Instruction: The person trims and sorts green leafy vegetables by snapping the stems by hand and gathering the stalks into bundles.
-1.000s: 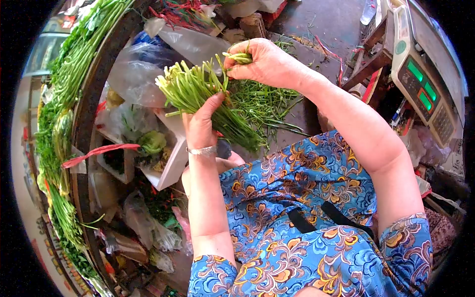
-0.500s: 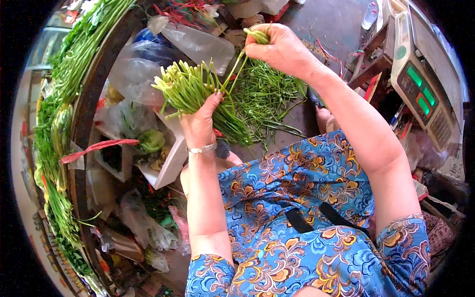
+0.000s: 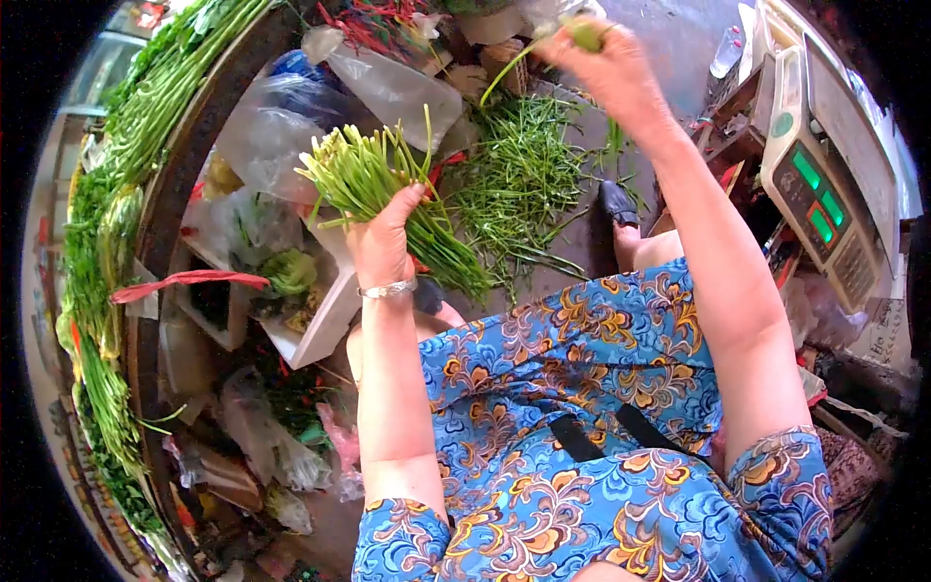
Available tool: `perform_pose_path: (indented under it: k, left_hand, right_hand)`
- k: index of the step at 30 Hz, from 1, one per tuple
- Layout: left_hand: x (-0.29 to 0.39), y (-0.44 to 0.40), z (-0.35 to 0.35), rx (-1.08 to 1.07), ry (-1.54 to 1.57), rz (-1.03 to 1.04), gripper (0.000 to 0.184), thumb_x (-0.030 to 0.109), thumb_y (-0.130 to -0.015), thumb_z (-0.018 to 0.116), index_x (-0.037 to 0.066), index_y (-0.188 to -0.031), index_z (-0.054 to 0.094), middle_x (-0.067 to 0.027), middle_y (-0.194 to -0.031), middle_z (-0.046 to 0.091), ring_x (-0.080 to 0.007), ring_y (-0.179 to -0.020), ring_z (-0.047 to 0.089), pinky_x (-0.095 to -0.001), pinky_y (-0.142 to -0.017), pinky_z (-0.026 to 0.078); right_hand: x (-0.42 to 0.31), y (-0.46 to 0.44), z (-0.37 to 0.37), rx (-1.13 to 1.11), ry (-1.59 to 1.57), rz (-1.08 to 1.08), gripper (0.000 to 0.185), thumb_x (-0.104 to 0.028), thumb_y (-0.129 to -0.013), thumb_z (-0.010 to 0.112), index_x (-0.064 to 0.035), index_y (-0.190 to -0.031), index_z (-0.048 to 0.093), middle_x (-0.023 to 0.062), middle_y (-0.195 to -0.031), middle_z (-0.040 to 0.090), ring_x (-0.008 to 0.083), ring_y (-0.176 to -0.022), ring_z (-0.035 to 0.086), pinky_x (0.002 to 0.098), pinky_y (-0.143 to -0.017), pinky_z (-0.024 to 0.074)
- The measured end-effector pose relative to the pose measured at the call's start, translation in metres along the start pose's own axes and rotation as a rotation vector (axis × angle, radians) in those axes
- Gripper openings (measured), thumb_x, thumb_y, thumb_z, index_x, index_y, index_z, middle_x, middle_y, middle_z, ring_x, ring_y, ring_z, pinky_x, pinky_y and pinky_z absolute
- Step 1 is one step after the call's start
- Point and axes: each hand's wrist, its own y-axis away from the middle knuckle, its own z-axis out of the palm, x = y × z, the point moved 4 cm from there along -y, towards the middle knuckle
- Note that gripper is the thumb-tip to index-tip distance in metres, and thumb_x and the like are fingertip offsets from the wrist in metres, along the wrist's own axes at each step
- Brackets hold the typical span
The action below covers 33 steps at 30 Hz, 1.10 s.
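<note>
My left hand (image 3: 383, 233) is wrapped around a thick bunch of green vegetable stalks (image 3: 364, 170). Their pale ends fan out above the thumb, and the darker ends slope down to the right. Farther up and to the right, my right hand (image 3: 611, 73), slightly blurred, is closed on a few green stalks (image 3: 587, 37). One long stalk (image 3: 504, 76) trails from it to the left. Between the hands and below them, a heap of loose green trimmings (image 3: 519, 184) lies on the floor.
On the left, a dark curved ledge (image 3: 179, 175) borders piled greens (image 3: 107, 242). Clear plastic bags (image 3: 262, 145), a white foam box edge (image 3: 325, 320) and a red strip (image 3: 194, 284) are nearby. A weighing scale (image 3: 824, 165) with green digits stands at right. My shoe (image 3: 618, 202) is by the heap.
My right hand has moved up and to the right, away from the bunch, with stalks in it. A stalk now trails from it to the left. My left hand stays nearly in place.
</note>
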Motion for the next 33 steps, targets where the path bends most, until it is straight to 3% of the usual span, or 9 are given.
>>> perform_pose_path:
  k: [6, 10, 13, 16, 21, 22, 26, 28, 33]
  left_hand:
    - [0.007, 0.009, 0.018, -0.083, -0.036, 0.012, 0.04, -0.007, -0.07, 0.07, 0.001, -0.108, 0.059, -0.0074, -0.1, 0.065, -0.02, -0.084, 0.063, -0.033, -0.075, 0.053]
    - [0.003, 0.01, 0.022, -0.115, -0.101, -0.049, 0.038, -0.003, -0.071, 0.071, -0.001, -0.107, 0.06, -0.0063, -0.095, 0.065, -0.0161, -0.083, 0.061, -0.0278, -0.075, 0.05]
    - [0.004, 0.013, 0.03, -0.164, -0.098, -0.047, 0.037, -0.001, -0.071, 0.071, 0.0, -0.106, 0.06, -0.0055, -0.095, 0.064, -0.0155, -0.082, 0.06, -0.028, -0.074, 0.05]
    - [0.006, 0.015, 0.033, -0.171, -0.021, -0.064, 0.035, -0.001, -0.071, 0.071, 0.0, -0.105, 0.061, -0.0066, -0.094, 0.065, -0.0161, -0.08, 0.062, -0.0281, -0.073, 0.05]
    - [0.005, 0.013, 0.024, -0.195, -0.03, -0.106, 0.029, -0.002, -0.076, 0.065, -0.003, -0.104, 0.061, -0.0098, -0.093, 0.066, -0.0214, -0.081, 0.065, -0.0336, -0.074, 0.054]
    - [0.003, 0.012, 0.022, -0.217, -0.083, -0.112, 0.026, -0.002, -0.076, 0.065, -0.004, -0.102, 0.062, -0.0099, -0.092, 0.067, -0.0214, -0.08, 0.065, -0.0336, -0.074, 0.055]
    - [0.005, 0.015, 0.023, -0.184, -0.085, -0.096, 0.023, -0.001, -0.077, 0.064, -0.004, -0.099, 0.062, -0.0099, -0.09, 0.067, -0.0212, -0.078, 0.065, -0.0335, -0.074, 0.055]
    - [0.005, 0.016, 0.024, -0.197, 0.004, -0.126, 0.023, -0.001, -0.077, 0.064, -0.003, -0.099, 0.063, -0.0099, -0.091, 0.067, -0.0208, -0.078, 0.065, -0.0332, -0.073, 0.055]
    - [0.009, 0.02, 0.034, -0.257, 0.032, -0.138, 0.024, 0.001, -0.076, 0.066, -0.002, -0.1, 0.062, -0.0098, -0.089, 0.067, -0.0199, -0.076, 0.064, -0.0314, -0.071, 0.053]
  right_hand:
    - [-0.014, 0.022, 0.051, -0.338, -0.213, 0.116, 0.02, -0.011, -0.082, 0.069, -0.0045, -0.1, 0.065, -0.0036, -0.092, 0.063, 0.0046, -0.084, 0.055, 0.0228, -0.079, 0.0447]
    - [-0.018, 0.034, 0.083, -0.513, -0.546, 0.205, 0.02, -0.013, -0.079, 0.072, -0.0023, -0.095, 0.066, -0.002, -0.086, 0.065, 0.0053, -0.079, 0.056, 0.0222, -0.076, 0.0453]
    - [-0.027, 0.043, 0.089, -0.571, -0.438, 0.203, 0.018, -0.012, -0.08, 0.071, -0.0015, -0.093, 0.066, -0.0026, -0.081, 0.065, 0.0041, -0.076, 0.055, 0.0232, -0.073, 0.0459]
    - [-0.021, 0.043, 0.093, -0.563, -0.452, 0.223, 0.016, -0.014, -0.082, 0.069, -0.0017, -0.092, 0.066, -0.0025, -0.08, 0.065, 0.0043, -0.076, 0.055, 0.0237, -0.073, 0.0458]
    - [-0.023, 0.042, 0.087, -0.44, -0.516, 0.261, 0.014, -0.019, -0.088, 0.061, -0.0083, -0.096, 0.061, -0.0072, -0.071, 0.052, 0.0011, -0.06, 0.043, 0.0202, -0.049, 0.0351]
    - [-0.016, 0.044, 0.086, -0.444, -0.573, 0.391, 0.016, -0.023, -0.09, 0.056, -0.0077, -0.095, 0.06, -0.0046, -0.076, 0.055, 0.0044, -0.063, 0.047, 0.0225, -0.054, 0.0389]
    - [-0.012, 0.035, 0.077, -0.33, -0.437, 0.076, 0.023, -0.026, -0.093, 0.049, -0.0045, -0.092, 0.058, 0.0013, -0.08, 0.057, 0.0116, -0.072, 0.055, 0.0274, -0.071, 0.0458]
    - [-0.014, 0.036, 0.077, -0.443, -0.723, 0.312, 0.022, -0.023, -0.093, 0.047, -0.0036, -0.092, 0.058, 0.0023, -0.081, 0.058, 0.0125, -0.074, 0.057, 0.0291, -0.073, 0.048]
    - [-0.015, 0.039, 0.086, -0.476, -0.81, 0.329, 0.019, -0.021, -0.09, 0.06, -0.0039, -0.098, 0.061, -0.0011, -0.078, 0.057, 0.0055, -0.061, 0.047, 0.0209, -0.053, 0.0408]
